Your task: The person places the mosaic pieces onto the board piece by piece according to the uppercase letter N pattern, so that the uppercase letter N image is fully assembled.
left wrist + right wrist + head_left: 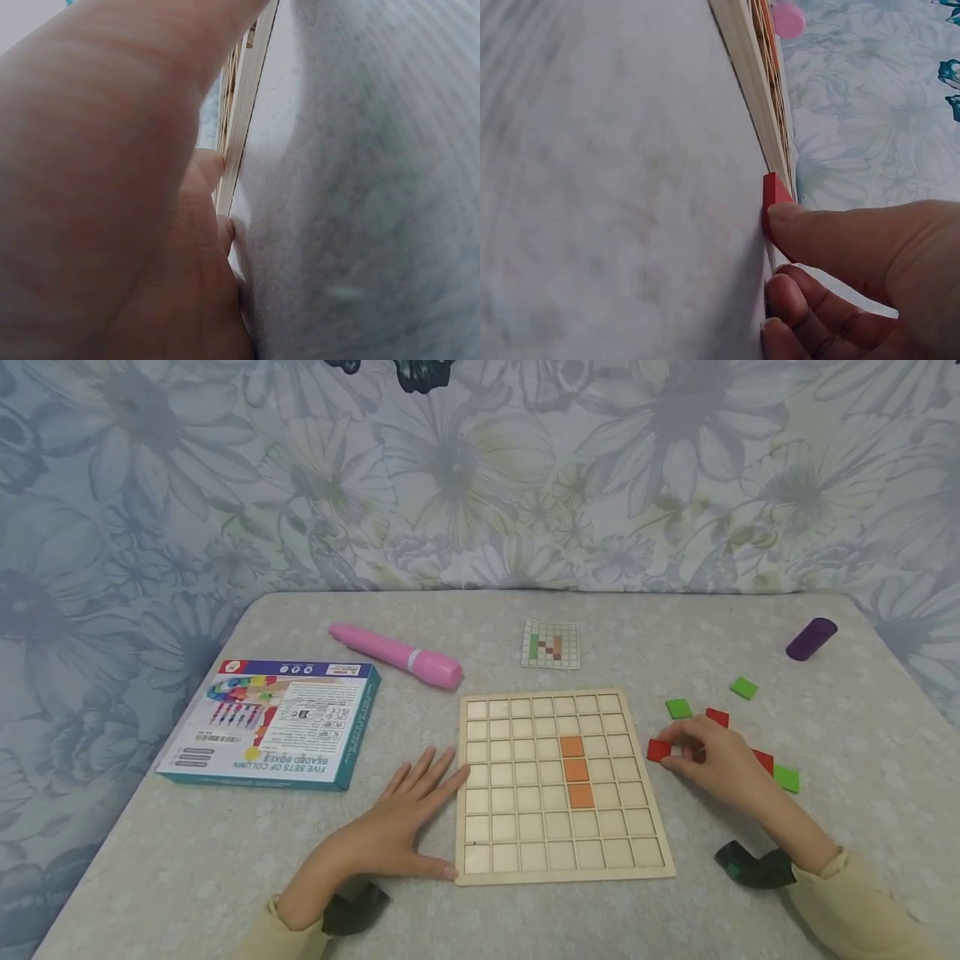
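Note:
A wooden grid board (517, 822) lies on the table, with three orange square tiles (576, 770) in one of its columns. My left hand (408, 814) rests flat beside it, fingers spread, thumb and index finger touching the board's left edge. In the left wrist view the thumb hides much of the board's side. My right hand (716, 760) pinches a red square tile (658, 750) between thumb and fingers, just right of the board. The same red tile (771, 199) shows under the thumb in the right wrist view. More red tiles (717, 717) and green tiles (678, 708) lie around that hand.
Behind the board lies a small pattern card (551, 644) with coloured squares. A pink pen-shaped object (397, 654) and a flat box (273, 722) are at the left. A purple cylinder (812, 638) lies at the back right. Patterned fabric (480, 477) hangs behind the table.

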A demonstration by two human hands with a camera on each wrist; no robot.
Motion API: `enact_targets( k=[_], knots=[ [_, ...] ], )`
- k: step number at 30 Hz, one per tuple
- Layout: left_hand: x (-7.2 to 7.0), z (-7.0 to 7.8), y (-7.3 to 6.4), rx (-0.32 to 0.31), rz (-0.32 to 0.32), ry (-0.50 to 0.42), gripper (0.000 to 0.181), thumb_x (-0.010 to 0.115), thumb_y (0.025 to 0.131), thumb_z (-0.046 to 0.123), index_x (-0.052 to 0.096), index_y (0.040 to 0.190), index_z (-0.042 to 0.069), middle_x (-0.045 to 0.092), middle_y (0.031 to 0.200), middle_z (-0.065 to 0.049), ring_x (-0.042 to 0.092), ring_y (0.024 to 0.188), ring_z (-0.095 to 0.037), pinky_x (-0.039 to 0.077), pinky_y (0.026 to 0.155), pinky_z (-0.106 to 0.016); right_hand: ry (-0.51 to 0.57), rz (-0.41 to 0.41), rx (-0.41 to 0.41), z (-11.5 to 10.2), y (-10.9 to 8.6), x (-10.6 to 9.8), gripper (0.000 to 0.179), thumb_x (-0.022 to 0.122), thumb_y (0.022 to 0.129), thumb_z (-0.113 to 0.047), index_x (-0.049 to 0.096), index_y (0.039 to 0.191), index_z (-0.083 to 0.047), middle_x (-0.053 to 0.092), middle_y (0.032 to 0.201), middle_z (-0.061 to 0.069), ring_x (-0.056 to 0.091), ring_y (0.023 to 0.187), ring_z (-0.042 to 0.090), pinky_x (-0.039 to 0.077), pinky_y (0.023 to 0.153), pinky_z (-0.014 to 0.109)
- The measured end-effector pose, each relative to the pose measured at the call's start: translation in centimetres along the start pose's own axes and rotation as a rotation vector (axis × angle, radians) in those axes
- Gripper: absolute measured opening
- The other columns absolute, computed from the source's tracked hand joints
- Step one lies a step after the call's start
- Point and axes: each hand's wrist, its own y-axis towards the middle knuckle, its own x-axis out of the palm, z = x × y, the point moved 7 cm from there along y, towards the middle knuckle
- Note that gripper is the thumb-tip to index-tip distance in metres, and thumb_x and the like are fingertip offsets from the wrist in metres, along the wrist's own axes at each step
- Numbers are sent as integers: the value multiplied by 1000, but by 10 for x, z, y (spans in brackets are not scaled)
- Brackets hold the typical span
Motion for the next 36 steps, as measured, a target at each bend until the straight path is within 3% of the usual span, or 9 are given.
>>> enact_targets(
  k=[7,10,15,19,23,27,30,36],
  knots=[
    [-2,2,0,-2,-9,-2,110,68,71,64,11,152,15,-4,155,-10,-11,138,-30,-5,107,-51,62,11,83,-3,-3,-5,15,71,81,0,64,93,-8,60,78,-1,56,72,17,48,63,25],
    [-1,2,0,0,-10,-2,110,68,71,64,11,152,15,-4,155,-9,-11,138,-30,-5,107,-51,148,22,96,-12,-6,-7,13,70,82,-1,66,94,-6,63,79,0,59,70,16,49,61,23],
    [-2,2,0,8,-2,-3,110,68,71,64,11,152,14,-4,155,-10,-11,138,-30,-5,107,-51,402,-88,133,-38,-10,13,11,68,84,-3,65,95,-1,65,81,4,64,70,19,53,64,26],
    [-2,1,0,6,0,-4,110,68,71,64,11,152,15,-4,155,-10,-11,139,-30,-5,107,-51,496,-189,138,-56,-15,36,8,68,84,-2,65,92,-2,65,78,5,64,69,21,53,63,28],
    [-2,1,0,4,1,0,110,68,71,64,11,152,15,-3,155,-9,-10,139,-30,-4,107,-51,511,-231,125,-65,-20,51,7,67,83,1,66,88,-4,65,77,3,64,67,20,53,59,28],
    [-1,1,0,1,-5,-10,110,68,71,64,11,152,16,-4,155,-9,-10,139,-30,-4,107,-51,441,-232,94,-68,-22,58,7,71,82,-4,67,83,-10,64,75,-3,62,65,14,52,58,26],
    [-1,1,0,-3,-10,-13,110,68,71,64,10,152,16,-4,155,-9,-11,139,-30,-4,107,-51,372,-219,49,-71,-23,60,9,73,81,-9,67,80,-15,63,74,-8,60,65,10,51,58,25],
    [-2,1,1,-6,-12,-10,110,68,71,64,10,152,16,-4,155,-9,-11,139,-29,-5,107,-50,342,-156,-58,-76,-23,58,16,74,78,-3,68,80,-17,62,77,-12,59,66,7,50,57,24]
  ],
)
